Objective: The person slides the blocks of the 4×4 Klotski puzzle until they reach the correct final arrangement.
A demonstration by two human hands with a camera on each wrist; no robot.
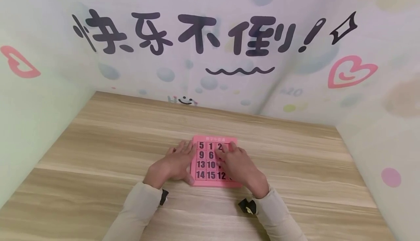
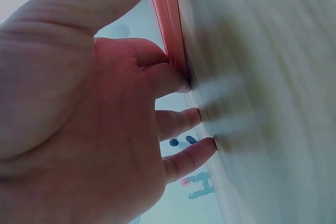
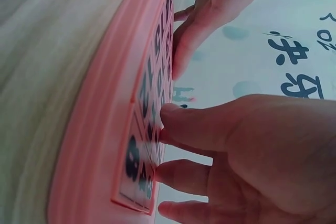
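A pink number slide puzzle [image 1: 214, 139] lies flat on the table, its square tiles marked with black numbers. Along its left side rests my left hand [image 1: 175, 164], thumb by the near left corner. In the left wrist view, fingertips [image 2: 191, 116] of this hand touch the tabletop beside the puzzle's pink side wall [image 2: 170, 19]. Over the right-hand columns, my right hand [image 1: 237, 164] touches the tiles with spread fingertips and hides several numbers. Its thumb [image 3: 184, 121] meets the tile face in the right wrist view.
The wood-grain table [image 1: 131, 131] extends around the puzzle. A white printed backdrop [image 1: 210, 80] with large black characters rises behind it, and pale side panels stand left and right. A dark strap piece [image 1: 247, 206] shows at my right cuff.
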